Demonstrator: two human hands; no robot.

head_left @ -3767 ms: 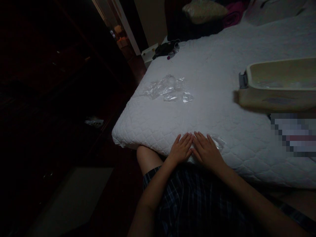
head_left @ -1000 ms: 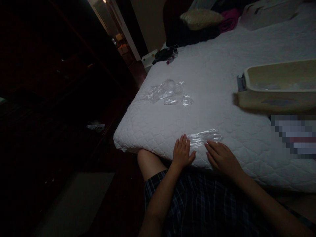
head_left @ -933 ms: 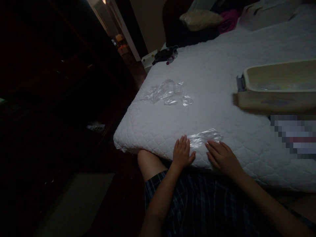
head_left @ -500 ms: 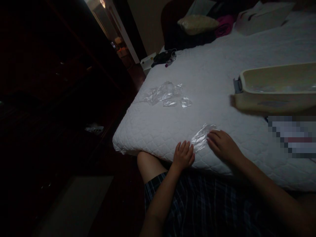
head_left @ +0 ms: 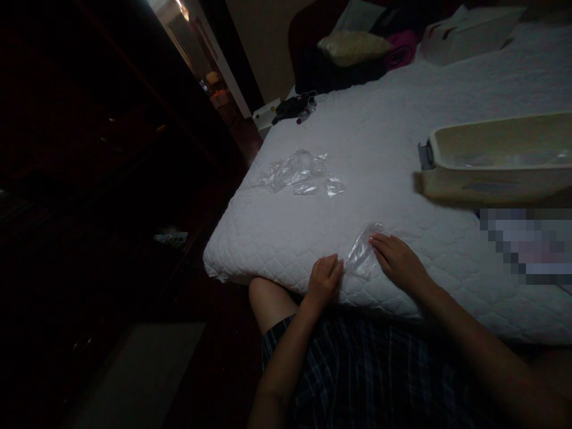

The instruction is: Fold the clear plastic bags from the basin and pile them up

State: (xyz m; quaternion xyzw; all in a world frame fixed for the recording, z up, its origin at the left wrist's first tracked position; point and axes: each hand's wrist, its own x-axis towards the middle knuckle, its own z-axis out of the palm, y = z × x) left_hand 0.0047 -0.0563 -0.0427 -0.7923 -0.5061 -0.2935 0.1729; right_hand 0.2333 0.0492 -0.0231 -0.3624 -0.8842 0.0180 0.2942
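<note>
A clear plastic bag (head_left: pixel 361 255) lies on the white quilted bed cover (head_left: pixel 277 232) near the front edge. My right hand (head_left: pixel 399 261) rests at the bag's right side, its fingertips on the plastic and its fingers stretched out. Just left of the bag, my left hand (head_left: pixel 325 279) is bent over the cover with its fingers somewhat apart and nothing visible in them. Farther back on the bed, several crumpled clear plastic pieces (head_left: pixel 297 171) lie in a loose pile.
To the right stands a long cream bin (head_left: pixel 500 185) with a grey latch. A white box (head_left: pixel 469 37), a beige pillow (head_left: pixel 354 47) and a rolled magenta cloth (head_left: pixel 401 50) lie at the back. Dark floor borders the bed's left edge.
My left hand has drawn slightly left, away from the plastic bag. The bag looks flatter and more spread out. My right hand has shifted a little left over its edge.
</note>
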